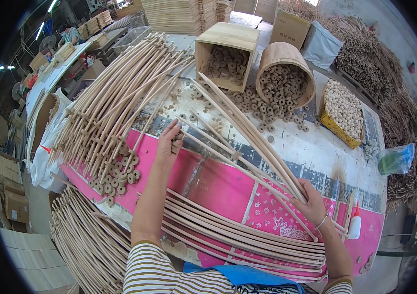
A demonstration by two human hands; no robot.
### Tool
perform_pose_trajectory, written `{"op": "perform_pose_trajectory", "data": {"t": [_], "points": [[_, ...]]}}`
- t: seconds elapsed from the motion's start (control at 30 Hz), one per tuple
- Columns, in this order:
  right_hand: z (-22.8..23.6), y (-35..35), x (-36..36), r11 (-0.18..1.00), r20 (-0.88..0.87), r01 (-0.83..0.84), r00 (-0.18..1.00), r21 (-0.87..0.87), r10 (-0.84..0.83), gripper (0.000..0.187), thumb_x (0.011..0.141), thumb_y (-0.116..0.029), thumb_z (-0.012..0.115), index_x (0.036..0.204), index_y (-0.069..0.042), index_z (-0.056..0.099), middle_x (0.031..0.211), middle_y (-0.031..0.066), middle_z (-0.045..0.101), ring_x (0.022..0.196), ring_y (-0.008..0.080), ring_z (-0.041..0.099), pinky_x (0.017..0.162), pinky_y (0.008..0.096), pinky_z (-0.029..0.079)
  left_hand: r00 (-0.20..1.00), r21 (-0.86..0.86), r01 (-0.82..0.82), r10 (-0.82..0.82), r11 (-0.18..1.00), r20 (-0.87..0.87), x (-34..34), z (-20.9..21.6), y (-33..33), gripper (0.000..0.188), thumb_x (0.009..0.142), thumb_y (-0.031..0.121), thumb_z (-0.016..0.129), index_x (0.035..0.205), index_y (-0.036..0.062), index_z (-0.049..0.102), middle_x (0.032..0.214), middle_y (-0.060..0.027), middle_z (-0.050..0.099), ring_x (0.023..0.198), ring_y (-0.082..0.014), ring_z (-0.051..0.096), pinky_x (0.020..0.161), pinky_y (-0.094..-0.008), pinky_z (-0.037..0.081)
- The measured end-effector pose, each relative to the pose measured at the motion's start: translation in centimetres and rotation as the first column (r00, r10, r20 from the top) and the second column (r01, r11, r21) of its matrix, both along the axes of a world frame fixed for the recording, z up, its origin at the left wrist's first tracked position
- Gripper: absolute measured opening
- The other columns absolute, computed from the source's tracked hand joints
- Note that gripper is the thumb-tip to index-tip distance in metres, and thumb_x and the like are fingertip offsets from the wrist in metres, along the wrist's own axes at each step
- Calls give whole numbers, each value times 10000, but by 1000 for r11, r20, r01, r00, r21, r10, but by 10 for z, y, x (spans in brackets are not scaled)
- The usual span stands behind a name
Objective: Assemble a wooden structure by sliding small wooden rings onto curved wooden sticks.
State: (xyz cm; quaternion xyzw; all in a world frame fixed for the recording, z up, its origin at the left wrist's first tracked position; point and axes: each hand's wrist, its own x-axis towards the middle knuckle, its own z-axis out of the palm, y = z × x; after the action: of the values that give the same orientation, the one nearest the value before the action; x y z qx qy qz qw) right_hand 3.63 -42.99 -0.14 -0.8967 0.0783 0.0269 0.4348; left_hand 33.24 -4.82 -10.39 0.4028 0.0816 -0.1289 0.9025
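My right hand (311, 203) is closed around a bundle of long pale wooden rods (252, 132), which slant away up and to the left over the table. My left hand (170, 139) is raised over the pink cover, fingers curled around what look like small wooden rings (176, 145). Its fingertips are close to the far end of a thinner rod (228, 160); whether they touch it I cannot tell. One wooden ring (237, 155) sits partway along a rod. Beneath my forearms, several more rods (238, 230) lie side by side across the near edge.
A heap of rods with rings on them (115, 103) covers the left side, loose rings (113, 181) at its foot. A wooden box (251, 39) and a round tub (286, 51) spill rings. At right are a yellow basket of wooden balls (333, 128) and a glue bottle (355, 226).
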Motion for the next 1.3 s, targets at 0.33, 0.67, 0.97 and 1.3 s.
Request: {"op": "perform_pose_trajectory", "data": {"t": [0.33, 0.67, 0.97, 1.3], "points": [[-4, 12, 12, 1000, 77, 18, 997, -7, -18, 567, 843, -155, 775, 1341, -43, 529, 1067, 187, 723, 977, 272, 730, 859, 345, 547, 972, -33, 221, -223, 975, -68, -15, 5, -26, 324, 940, 77, 730, 1242, 62, 613, 914, -14, 656, 724, -62, 608, 494, -159, 455], [-14, 28, 50, 999, 189, 37, 981, 2, -37, 555, 848, -189, 773, 1331, -65, 529, 1047, 195, 723, 963, 321, 731, 852, 379, 553, 916, 155, 398, -384, 904, -117, -66, 35, -87, 197, 974, 163, 710, 1110, 43, 632, 882, -29, 650, 717, -78, 639, 482, -168, 476], [-21, 1, 65, 966, 33, 36, 998, 256, -46, 512, 891, -165, 730, 1343, -59, 513, 1027, 161, 708, 889, 243, 699, 802, 353, 538, 796, 332, 606, -547, 723, -260, -64, 35, -40, 213, 977, 109, 588, 1142, -18, 636, 997, -109, 731, 735, -133, 703, 541, -209, 536], [-10, 14, 57, 998, 161, 46, 985, 53, -54, 530, 866, -115, 731, 1344, -56, 510, 1006, 120, 684, 898, 189, 652, 830, 323, 520, 694, 627, 630, -695, 459, -189, -62, 61, -28, 230, 972, 89, 602, 1183, 16, 657, 1021, -73, 747, 708, -59, 631, 536, -172, 440]]}}
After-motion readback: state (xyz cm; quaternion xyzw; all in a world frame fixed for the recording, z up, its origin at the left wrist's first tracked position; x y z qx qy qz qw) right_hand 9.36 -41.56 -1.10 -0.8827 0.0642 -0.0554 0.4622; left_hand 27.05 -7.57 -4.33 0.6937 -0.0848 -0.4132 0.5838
